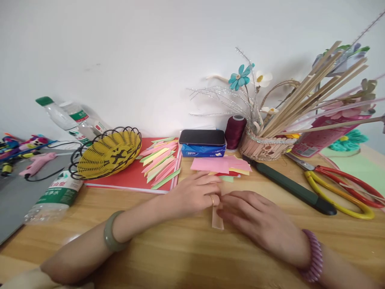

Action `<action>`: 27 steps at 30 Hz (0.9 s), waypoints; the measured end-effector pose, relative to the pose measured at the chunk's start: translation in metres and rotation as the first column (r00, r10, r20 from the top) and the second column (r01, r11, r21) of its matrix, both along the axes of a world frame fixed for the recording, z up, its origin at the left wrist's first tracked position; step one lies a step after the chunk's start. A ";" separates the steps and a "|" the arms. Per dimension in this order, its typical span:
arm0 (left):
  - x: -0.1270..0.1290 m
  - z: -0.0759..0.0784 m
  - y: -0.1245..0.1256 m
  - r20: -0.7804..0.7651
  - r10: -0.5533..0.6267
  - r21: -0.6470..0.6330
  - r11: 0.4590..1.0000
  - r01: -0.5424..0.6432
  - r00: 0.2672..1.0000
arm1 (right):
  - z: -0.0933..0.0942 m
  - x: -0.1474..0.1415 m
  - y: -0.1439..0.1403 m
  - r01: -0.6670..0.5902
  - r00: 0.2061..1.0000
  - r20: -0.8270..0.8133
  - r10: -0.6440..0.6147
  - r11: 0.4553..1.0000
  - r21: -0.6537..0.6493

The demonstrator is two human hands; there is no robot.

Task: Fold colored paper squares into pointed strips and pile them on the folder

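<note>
head | paper strip [217, 220] | flat on table, under both hands' fingertips

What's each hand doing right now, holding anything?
Left hand: fingers curled, pressing on the folded paper strip on the table.
Right hand: laid flat, fingertips on the same strip; grip cannot be told.

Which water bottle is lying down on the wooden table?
The bottle with the green label, lying on its side at the table's left edge beside the yellow basket. The other bottle, green-capped, leans tilted against the wall behind the basket.
</note>
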State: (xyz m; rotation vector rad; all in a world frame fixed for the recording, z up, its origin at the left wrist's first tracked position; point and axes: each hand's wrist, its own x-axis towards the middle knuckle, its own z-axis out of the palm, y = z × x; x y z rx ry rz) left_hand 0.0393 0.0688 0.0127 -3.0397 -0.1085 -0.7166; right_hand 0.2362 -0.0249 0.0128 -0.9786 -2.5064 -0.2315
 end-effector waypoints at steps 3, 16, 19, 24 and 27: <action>0.003 0.000 0.005 -0.001 0.006 0.037 0.999 -0.006 1.000 | -0.001 -0.001 0.001 -0.020 1.000 0.012 0.019 0.999 0.044; -0.033 -0.003 -0.033 -0.119 -0.040 0.327 0.942 0.077 0.992 | -0.006 -0.022 -0.007 0.200 0.972 0.123 -0.201 0.980 0.019; -0.040 -0.001 -0.033 -0.187 0.025 0.353 0.935 0.044 0.982 | -0.004 -0.027 -0.007 0.201 0.971 0.117 -0.207 0.978 0.063; -0.050 -0.002 -0.034 -0.226 0.096 0.362 0.932 -0.008 0.969 | -0.001 -0.033 -0.005 0.109 0.993 0.032 -0.110 0.994 0.029; -0.054 -0.006 -0.034 -0.234 0.117 0.329 0.944 -0.035 0.965 | -0.003 -0.034 -0.003 0.101 0.995 0.009 -0.100 0.994 -0.050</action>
